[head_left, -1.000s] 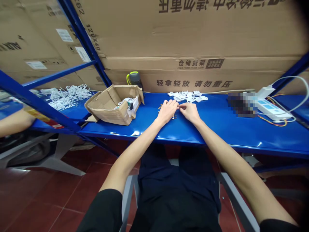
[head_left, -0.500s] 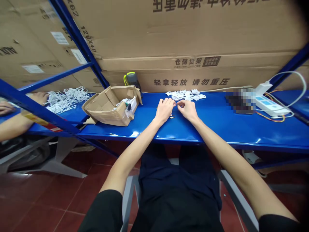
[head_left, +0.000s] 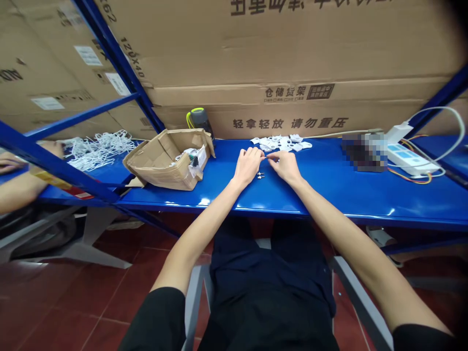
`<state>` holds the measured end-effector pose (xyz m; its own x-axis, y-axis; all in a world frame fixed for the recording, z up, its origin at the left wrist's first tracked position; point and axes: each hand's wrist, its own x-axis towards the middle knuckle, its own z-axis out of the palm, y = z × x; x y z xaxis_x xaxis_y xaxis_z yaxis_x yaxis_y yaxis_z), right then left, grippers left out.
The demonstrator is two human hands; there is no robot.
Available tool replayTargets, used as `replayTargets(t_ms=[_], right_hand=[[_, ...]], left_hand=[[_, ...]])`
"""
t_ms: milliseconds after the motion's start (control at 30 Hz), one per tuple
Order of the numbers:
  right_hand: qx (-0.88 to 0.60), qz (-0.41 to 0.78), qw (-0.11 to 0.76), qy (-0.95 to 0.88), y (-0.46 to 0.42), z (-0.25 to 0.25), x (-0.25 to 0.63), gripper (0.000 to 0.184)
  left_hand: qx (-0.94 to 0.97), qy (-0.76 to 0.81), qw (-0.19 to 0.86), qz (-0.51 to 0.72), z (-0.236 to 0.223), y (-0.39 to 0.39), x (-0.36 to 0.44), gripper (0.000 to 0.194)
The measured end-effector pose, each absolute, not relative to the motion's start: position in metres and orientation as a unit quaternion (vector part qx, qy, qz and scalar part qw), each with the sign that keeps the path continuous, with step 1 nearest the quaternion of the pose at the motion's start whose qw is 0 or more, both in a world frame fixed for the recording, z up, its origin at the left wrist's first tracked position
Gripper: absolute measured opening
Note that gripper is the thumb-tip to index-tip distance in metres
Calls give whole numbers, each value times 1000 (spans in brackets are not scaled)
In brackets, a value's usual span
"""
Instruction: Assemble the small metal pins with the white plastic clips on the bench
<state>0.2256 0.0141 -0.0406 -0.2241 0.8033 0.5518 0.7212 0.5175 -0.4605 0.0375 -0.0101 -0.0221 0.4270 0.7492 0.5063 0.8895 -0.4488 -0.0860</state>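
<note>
My left hand (head_left: 249,165) rests over the blue shelf top with its fingers bent and closed. Facing it, my right hand (head_left: 285,165) pinches with thumb and forefinger. The fingertips of both hands nearly meet, and whatever is between them is too small to name. Just below the gap lie a few tiny metal pieces (head_left: 261,176), close to the left thumb. Behind the fingertips is a loose pile of flat white plastic pieces (head_left: 281,143), some with round holes.
An open cardboard box (head_left: 164,170) with small parts stands left, a dark cylinder (head_left: 200,121) behind it. A white power strip (head_left: 411,158) with cables lies right, beside a blurred dark object (head_left: 363,153). Past the blue post, another person's arm (head_left: 22,187) is near white cords (head_left: 98,150).
My hands stay almost in place, with the fingers shifting slightly. The tiny metal pieces show a little more clearly beside the left hand. The other person's hand has moved slightly left.
</note>
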Motion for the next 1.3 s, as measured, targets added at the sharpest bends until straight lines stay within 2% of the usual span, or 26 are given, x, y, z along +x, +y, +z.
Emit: replayTargets(t_ms=[267, 600, 1300], right_hand=[[-465, -26, 362, -808, 11, -40, 220, 27], [-467, 97, 456, -751, 11, -35, 224, 20], [-467, 146, 465, -738, 2, -26, 223, 16]], left_hand=[[-827, -498, 170, -199, -22, -11, 39, 36], [-813, -521, 146, -216, -17, -12, 35, 35], [-817, -512, 107, -243, -15, -12, 32, 36]])
